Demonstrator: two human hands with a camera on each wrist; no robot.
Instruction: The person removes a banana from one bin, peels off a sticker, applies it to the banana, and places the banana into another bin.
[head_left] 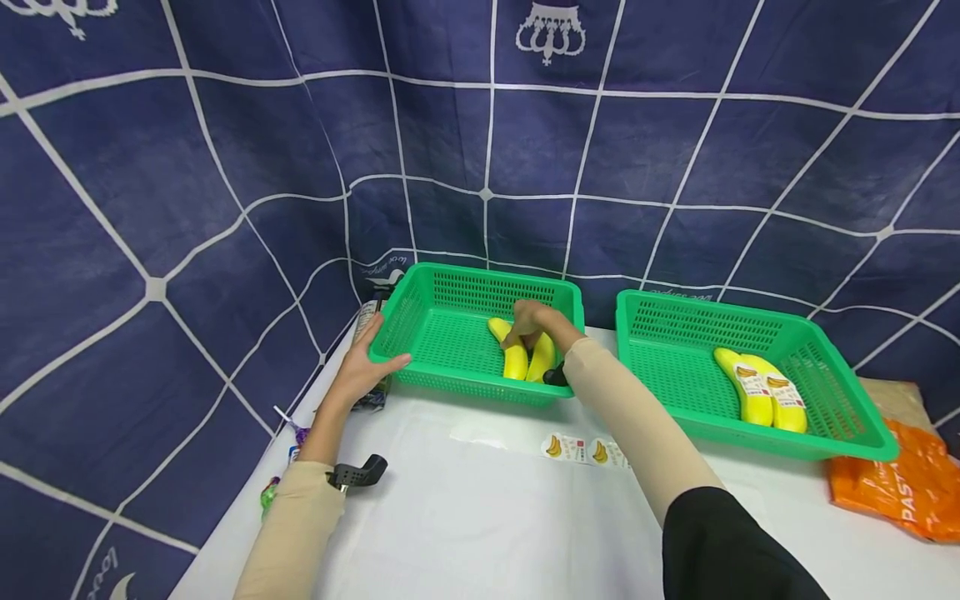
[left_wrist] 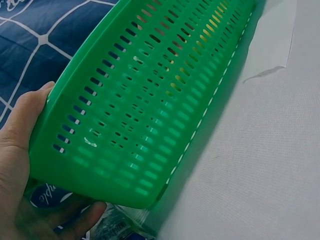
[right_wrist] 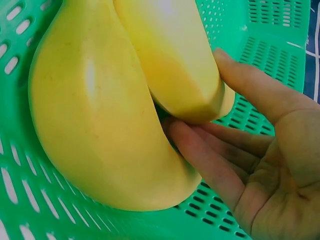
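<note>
My left hand (head_left: 356, 371) holds the left front corner of a green plastic basket (head_left: 457, 379). In the left wrist view the thumb lies along the basket's rim, with the other fingers around the lower end wall. Inside this basket two yellow bananas (head_left: 514, 360) lie side by side near its right end. Reaching in from above, my right hand (head_left: 534, 318) pinches one banana (right_wrist: 172, 60) near its end. The thumb presses its outer side, and the fingers (right_wrist: 192, 147) reach between it and the larger-looking banana (right_wrist: 100, 120).
To the right stands a second green basket (head_left: 675, 375) with two labelled bananas (head_left: 761, 392). A strip of banana labels (head_left: 585, 450) lies on the white table (head_left: 465, 517). An orange bag (head_left: 911, 483) is at far right, a dark package (head_left: 371, 398) behind my left hand, small wrapped sweets (head_left: 268, 493) at left.
</note>
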